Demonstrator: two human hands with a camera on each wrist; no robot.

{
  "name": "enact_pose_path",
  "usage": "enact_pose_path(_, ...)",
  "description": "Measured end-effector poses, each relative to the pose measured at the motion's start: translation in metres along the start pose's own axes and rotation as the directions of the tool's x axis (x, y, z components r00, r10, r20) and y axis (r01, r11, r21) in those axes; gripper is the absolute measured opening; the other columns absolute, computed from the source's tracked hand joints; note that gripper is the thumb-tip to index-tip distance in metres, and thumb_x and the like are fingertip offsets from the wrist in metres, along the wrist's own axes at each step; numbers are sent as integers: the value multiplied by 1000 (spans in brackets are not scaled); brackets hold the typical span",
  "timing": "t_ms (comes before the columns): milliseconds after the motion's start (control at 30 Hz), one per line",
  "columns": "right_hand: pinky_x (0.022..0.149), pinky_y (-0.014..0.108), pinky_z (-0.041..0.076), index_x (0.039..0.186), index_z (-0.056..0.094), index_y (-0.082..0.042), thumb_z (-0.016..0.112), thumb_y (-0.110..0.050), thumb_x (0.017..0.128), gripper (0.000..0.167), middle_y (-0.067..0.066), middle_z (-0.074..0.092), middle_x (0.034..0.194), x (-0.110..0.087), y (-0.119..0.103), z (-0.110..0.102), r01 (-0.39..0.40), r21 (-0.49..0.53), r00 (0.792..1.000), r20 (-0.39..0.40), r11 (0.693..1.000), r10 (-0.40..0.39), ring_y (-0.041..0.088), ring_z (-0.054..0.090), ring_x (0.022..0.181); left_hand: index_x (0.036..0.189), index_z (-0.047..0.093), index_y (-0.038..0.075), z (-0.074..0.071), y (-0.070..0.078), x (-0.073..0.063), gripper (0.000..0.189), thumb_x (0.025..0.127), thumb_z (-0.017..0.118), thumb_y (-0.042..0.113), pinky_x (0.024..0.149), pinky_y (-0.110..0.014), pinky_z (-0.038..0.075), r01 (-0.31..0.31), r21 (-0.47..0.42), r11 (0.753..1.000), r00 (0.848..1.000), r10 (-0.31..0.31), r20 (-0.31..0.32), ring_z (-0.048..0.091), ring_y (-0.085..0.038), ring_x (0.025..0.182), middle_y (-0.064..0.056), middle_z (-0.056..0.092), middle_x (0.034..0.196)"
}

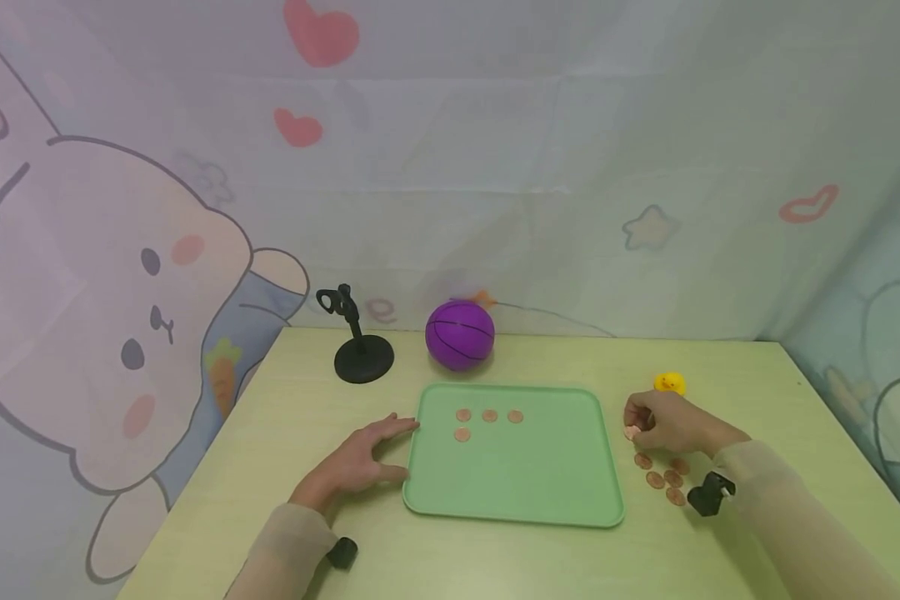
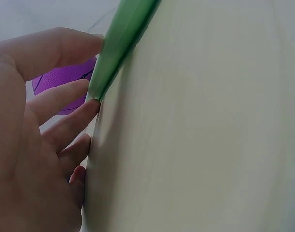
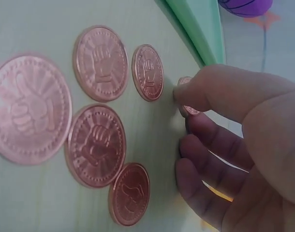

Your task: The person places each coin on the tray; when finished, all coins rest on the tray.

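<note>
Just right of the green tray (image 1: pixel 525 492), my right hand (image 1: pixel 663 423) pinches a copper coin (image 1: pixel 632 432) between thumb and fingers. The right wrist view shows this coin (image 3: pixel 190 102) partly covered by the thumb. Several loose coins (image 3: pixel 100 63), stamped with a thumbs-up, lie on the table by that hand; two of them touch. On the tray, three coins (image 1: pixel 490 415) form a row, and one more coin (image 1: pixel 462 434) sits below its left end. At the tray's left rim, my left hand (image 1: pixel 356 458) rests with spread fingers; its fingertips (image 2: pixel 93 104) touch the green edge.
Behind the tray stands a purple ball (image 1: pixel 460 336). To its left is a black stand (image 1: pixel 363 358) with a round base. A yellow rubber duck (image 1: pixel 670 382) sits beyond my right hand. A printed cloth (image 1: pixel 450 167) hangs along the table's far edge.
</note>
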State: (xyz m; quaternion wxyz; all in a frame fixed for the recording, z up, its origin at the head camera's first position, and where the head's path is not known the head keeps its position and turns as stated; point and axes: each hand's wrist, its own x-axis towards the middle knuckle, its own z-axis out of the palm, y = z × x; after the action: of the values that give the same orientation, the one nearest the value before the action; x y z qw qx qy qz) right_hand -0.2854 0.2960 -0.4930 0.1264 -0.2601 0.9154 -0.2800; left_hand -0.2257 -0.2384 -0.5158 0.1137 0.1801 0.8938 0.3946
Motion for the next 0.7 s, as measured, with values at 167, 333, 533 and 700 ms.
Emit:
enact_pose_path(167,65,24,48,95,66,-10,76,-5,92,11,-3,59,81,-2,-1,1,22,55,1000,-17,998,-21,10,54,72,153,57,23,0,1,0,76,82,85,28,126,-65,21,3,-2,1000,1000,-3,2,25,-39,159,-16,37,168)
enact_pose_path(333,67,22,50,94,68,-10,76,-1,92,12,-2,62,82,-2,-1,-1,24,107,999,-26,994,-22,10,56,74,153,57,23,0,0,0,76,82,85,28,126,-65,21,9,-5,1000,1000,-9,-2,25,-38,159,-15,37,168)
enact_pose_path(533,71,23,54,94,70,-9,78,-2,93,11,-1,64,85,-1,-2,-2,21,136,999,-37,990,-16,11,59,77,153,57,22,0,0,-1,77,82,85,28,126,-66,20,6,-5,1000,1000,-6,-1,25,-39,159,-15,37,168)
enact_pose_path(700,73,24,55,99,73,-8,77,-6,94,7,0,66,86,-1,-2,-2,45,142,998,-45,989,-39,12,60,79,154,56,23,0,2,-1,77,82,84,29,126,-65,20,9,6,1000,1000,-9,3,25,-38,159,-15,37,168)
